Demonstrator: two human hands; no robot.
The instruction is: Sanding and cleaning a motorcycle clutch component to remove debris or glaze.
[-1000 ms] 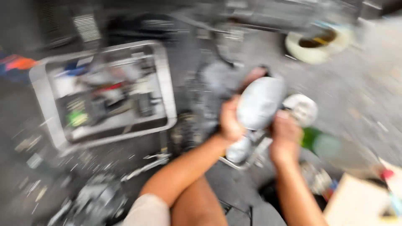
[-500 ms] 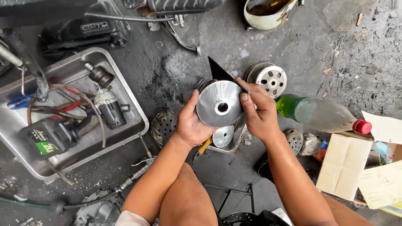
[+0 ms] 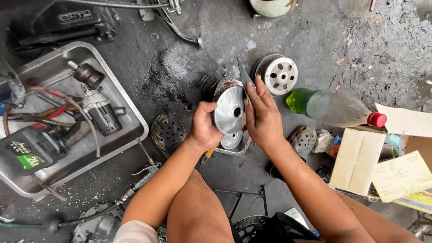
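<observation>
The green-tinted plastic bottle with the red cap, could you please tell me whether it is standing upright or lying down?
Lying down: the green-tinted plastic bottle rests on its side on the concrete floor, red cap pointing right.

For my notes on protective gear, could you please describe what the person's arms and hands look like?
Both arms are bare from the elbow down. The left hand and right hand wear no gloves, rings or watch that I can see. No sleeves show; the fingers look grimy.

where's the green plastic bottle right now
In the head view, the green plastic bottle lies on its side, right of the right hand, between the metal drum and cardboard box.
</observation>
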